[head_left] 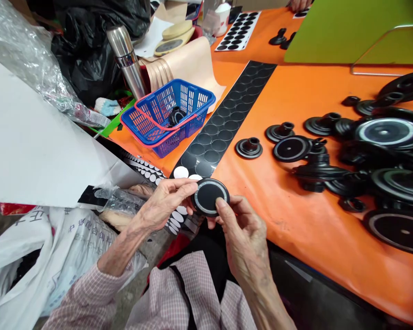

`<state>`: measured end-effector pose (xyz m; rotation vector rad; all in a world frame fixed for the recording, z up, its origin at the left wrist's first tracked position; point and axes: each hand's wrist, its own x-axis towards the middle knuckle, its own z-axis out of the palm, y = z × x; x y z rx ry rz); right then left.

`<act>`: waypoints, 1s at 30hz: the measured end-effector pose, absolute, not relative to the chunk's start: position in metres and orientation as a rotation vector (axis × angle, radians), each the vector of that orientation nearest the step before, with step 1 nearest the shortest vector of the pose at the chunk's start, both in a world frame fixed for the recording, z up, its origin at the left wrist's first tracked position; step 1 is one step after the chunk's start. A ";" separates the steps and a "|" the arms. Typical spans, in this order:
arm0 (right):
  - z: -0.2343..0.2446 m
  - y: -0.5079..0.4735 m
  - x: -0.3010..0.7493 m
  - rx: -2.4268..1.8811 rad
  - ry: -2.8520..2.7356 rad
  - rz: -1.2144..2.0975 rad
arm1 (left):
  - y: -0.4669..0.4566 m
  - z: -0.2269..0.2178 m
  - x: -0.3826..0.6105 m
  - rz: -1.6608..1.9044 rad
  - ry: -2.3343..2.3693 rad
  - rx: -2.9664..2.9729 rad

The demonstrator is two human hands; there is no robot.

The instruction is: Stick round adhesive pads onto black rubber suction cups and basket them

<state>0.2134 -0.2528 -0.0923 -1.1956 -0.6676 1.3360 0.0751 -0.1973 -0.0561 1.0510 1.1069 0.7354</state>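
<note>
Both my hands hold one round black disc (209,196) with a pale ring near its rim, just off the near edge of the orange table (296,215). My left hand (165,201) pinches the disc's left side with closed fingers. My right hand (242,236) grips its right and lower side, thumb pressed on the face. Just beyond the disc lies a long black sheet of round stickers (227,119), several of its near circles peeled away to white.
A blue plastic basket (168,114) with a black part inside stands left of the sheet. Many black round parts (364,156) cover the table's right side. A steel flask (126,57), white sheets and plastic bags sit at left. Another person's hand (299,4) shows at the far edge.
</note>
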 end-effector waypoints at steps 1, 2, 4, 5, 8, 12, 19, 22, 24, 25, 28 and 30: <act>-0.093 -0.253 0.213 -1.194 -0.659 1.345 | -0.197 -0.056 0.075 0.731 1.108 1.050; -0.094 -0.253 0.213 -1.195 -0.649 1.355 | -0.196 -0.056 0.075 0.729 1.109 1.049; -0.094 -0.253 0.213 -1.207 -0.629 1.368 | -0.195 -0.057 0.074 0.726 1.109 1.041; -0.094 -0.253 0.212 -1.214 -0.620 1.373 | -0.195 -0.059 0.074 0.726 1.106 1.039; -0.090 -0.253 0.210 -1.232 -0.603 1.385 | -0.199 -0.066 0.075 0.728 1.129 1.056; -0.088 -0.248 0.216 -1.303 -0.639 1.406 | -0.198 -0.067 0.074 0.664 1.184 1.153; -0.107 -0.223 0.286 -1.654 -0.645 1.032 | -0.104 0.002 0.026 1.194 1.589 1.808; -0.115 -0.217 0.310 -1.762 -0.609 0.855 | -0.064 0.026 0.017 1.108 1.686 2.090; -0.117 -0.215 0.316 -1.776 -0.597 0.786 | -0.062 0.031 0.023 1.059 1.664 2.165; -0.116 -0.214 0.317 -1.769 -0.578 0.770 | -0.069 0.030 0.029 1.039 1.618 2.158; -0.112 -0.209 0.315 -1.709 -0.463 0.750 | -0.112 0.007 0.043 0.798 1.416 2.000; -0.112 -0.205 0.313 -1.602 -0.366 0.769 | -0.142 -0.025 0.045 0.615 1.454 1.937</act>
